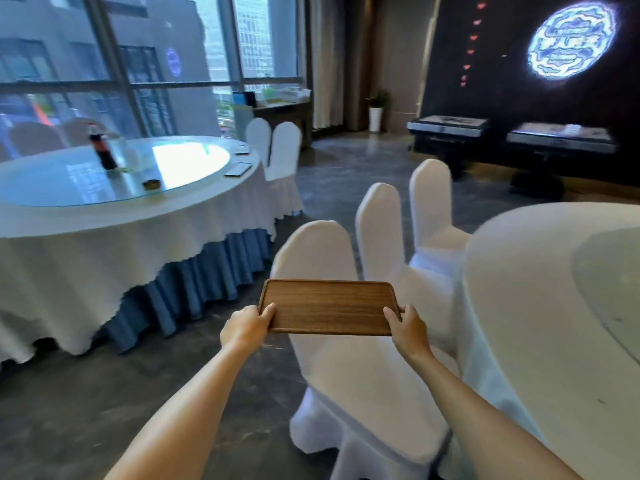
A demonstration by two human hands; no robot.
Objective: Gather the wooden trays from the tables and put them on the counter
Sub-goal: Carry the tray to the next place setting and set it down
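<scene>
I hold a brown rectangular wooden tray (327,304) level in front of me, above a white-covered chair (318,251). My left hand (247,325) grips its near left corner. My right hand (407,325) grips its near right corner. The tray is empty. On the round table (104,220) at the left, two flat tray-like items (238,169) lie near its far right edge; they are too blurred to tell what they are. A dark counter (287,109) with boxes on it stands by the window at the back.
A cola bottle (100,147) and a small dish (151,184) stand on the left table's glass top. A second round table (554,289) is at the right with three covered chairs beside it. Dark floor runs between the tables. Two black stands (446,128) line the far wall.
</scene>
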